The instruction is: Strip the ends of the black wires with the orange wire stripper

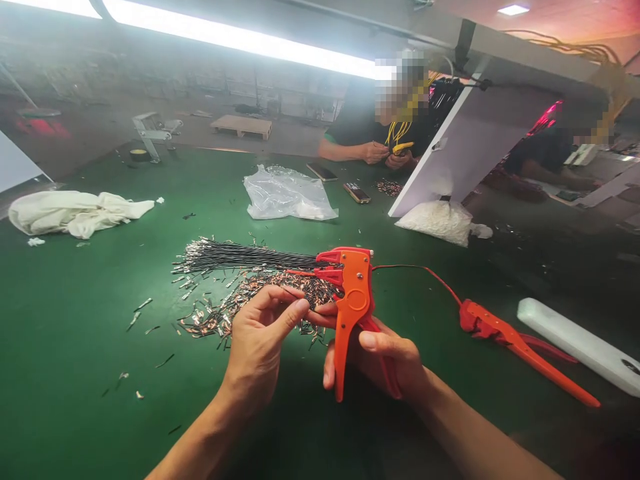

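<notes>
My right hand [387, 353] is wrapped round the handles of an orange and red wire stripper [354, 293], held upright with its red jaws to the left. A fingertip of that hand reaches left past the tool. My left hand [263, 333] is closed in a pinch, thumb against fingers, on a thin black wire [291, 291], mostly hidden. Behind both hands lies a bundle of black wires [250, 255] with metal terminals at its left end; the stripper's jaws cover its right end. A heap of short wire scraps [210, 321] spreads beneath, partly behind my left hand.
A second wire stripper [520, 337] lies right, beside a white bar [575, 343]. Farther back are a clear plastic bag [287, 193], two phones [357, 193], a white cloth [80, 212] and a tied bag [437, 220] by a slanted panel [450, 133]. A co-worker [370, 133] sits opposite.
</notes>
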{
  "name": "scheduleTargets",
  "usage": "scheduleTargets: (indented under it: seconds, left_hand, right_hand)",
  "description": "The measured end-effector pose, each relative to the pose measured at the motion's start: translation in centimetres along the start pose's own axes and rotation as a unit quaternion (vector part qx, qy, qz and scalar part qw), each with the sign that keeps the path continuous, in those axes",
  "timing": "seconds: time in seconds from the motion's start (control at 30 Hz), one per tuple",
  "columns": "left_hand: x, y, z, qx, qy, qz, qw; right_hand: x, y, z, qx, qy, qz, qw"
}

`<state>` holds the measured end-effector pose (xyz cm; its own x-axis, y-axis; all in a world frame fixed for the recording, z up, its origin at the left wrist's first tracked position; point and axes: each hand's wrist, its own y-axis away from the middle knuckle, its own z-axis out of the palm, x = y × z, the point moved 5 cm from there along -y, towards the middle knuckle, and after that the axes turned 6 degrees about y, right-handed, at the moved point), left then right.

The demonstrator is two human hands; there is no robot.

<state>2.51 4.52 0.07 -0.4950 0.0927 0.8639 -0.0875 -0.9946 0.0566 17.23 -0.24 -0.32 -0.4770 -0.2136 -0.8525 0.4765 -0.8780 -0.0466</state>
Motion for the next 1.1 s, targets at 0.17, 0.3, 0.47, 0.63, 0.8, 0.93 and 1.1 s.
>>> scheduleTargets:
  seconds: [0.17,0.3,0.47,0.63,0.8,0.93,1.1]
  left_hand:
    - [0.0,0.1,0.1,-0.009,-0.002,0.002,1.000]
    - [0.1,0.1,0.1,-0.007,0.003,0.000,1.000]
    - [0.0,0.1,0.1,-0.009,0.006,-0.002,1.000]
    - [0.5,-0.2,-0.2,0.026,0.025,-0.005,0.999]
    - [2.2,-0.9,-0.8,0.068,0.070,0.001,0.995]
    - [2.9,-1.2,-1.2,0.093,0.102,-0.009,0.990]
    - [2.7,-1.2,-1.1,0.116,0.157,-0.042,0.980]
  right_hand:
    - [0.0,0.1,0.1,0.004,0.004,0.013,1.000]
    - [0.0,0.0,0.2,0.003,0.004,0.015,1.000]
    - [-0.1,0.0,0.4,-0.006,0.010,0.017,1.000]
    - [0.0,0.0,0.4,-0.010,0.006,0.022,1.000]
    - [0.5,-0.1,0.3,-0.021,-0.007,0.035,0.999]
    - [0.8,0.0,0.4,-0.024,-0.014,0.043,0.999]
    - [0.8,0.1,0.6,-0.021,-0.016,0.049,0.998]
